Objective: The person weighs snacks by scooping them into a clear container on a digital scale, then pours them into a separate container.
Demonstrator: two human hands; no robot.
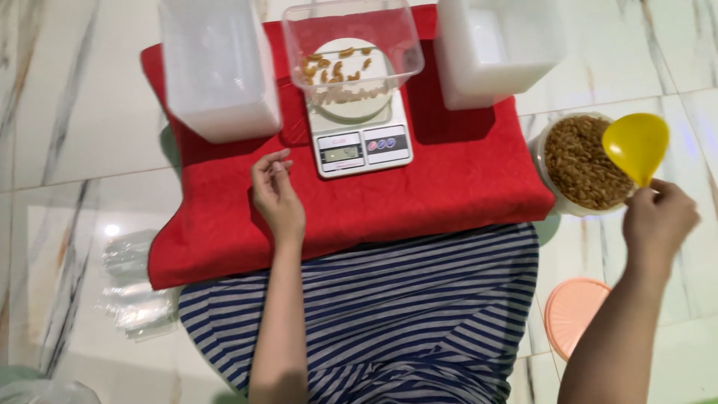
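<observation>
A big red cloth (449, 179) lies on the floor. On the cloth, two white bins (217, 71) stand on each side of a small scale (359, 138). A clear tub (351, 49) with a few bits of pasta sits on the scale. Right of the cloth is a bowl of pasta (580, 161). The right hand (658, 221) is closed around a yellow scoop (636, 146) over that bowl. The left hand (275, 196) rests on the cloth beside the scale, fingers loosely curled, maybe holding nothing.
</observation>
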